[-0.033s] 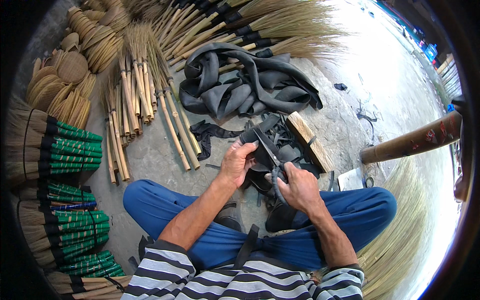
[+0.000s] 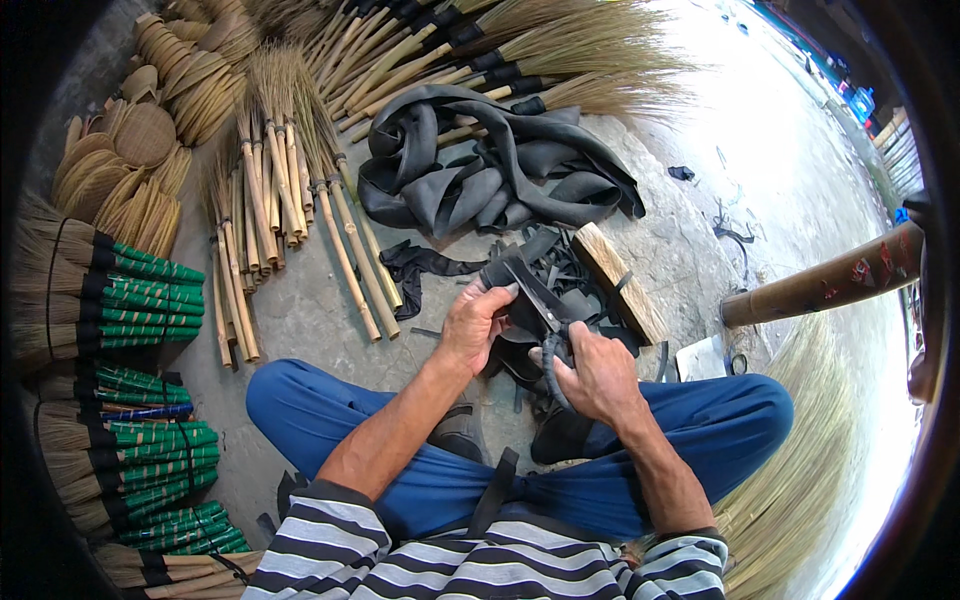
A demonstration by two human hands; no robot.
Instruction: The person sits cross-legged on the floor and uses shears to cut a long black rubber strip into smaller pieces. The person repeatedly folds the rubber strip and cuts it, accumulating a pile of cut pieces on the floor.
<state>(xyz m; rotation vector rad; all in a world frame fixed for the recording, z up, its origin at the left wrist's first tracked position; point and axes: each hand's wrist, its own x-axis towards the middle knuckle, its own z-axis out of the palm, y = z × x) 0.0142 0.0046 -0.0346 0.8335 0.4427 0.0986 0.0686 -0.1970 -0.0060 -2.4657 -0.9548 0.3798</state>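
My left hand [image 2: 468, 328] pinches a strip of black rubber [image 2: 497, 272] between thumb and fingers, in front of my crossed legs. In my right hand [image 2: 603, 375] is a pair of scissors [image 2: 545, 314], its dark wrapped handle loops around my fingers and thumb. The blades point up and left and lie against the rubber strip, close to my left thumb. Beneath and beyond both hands sits a heap of cut black rubber pieces [image 2: 575, 300]. My fingers partly hide the near end of the strip.
A wooden block [image 2: 620, 283] lies right of the scraps. Beyond is a tangle of black rubber sheet [image 2: 490, 170]. Bamboo-handled brooms [image 2: 350, 240] lie ahead and left; green-wrapped bundles [image 2: 155, 295] stack at far left. A brown pole [image 2: 820, 278] slants in from the right.
The scissor blades look slightly farther apart. Both hands and the rubber strip stay in nearly the same place.
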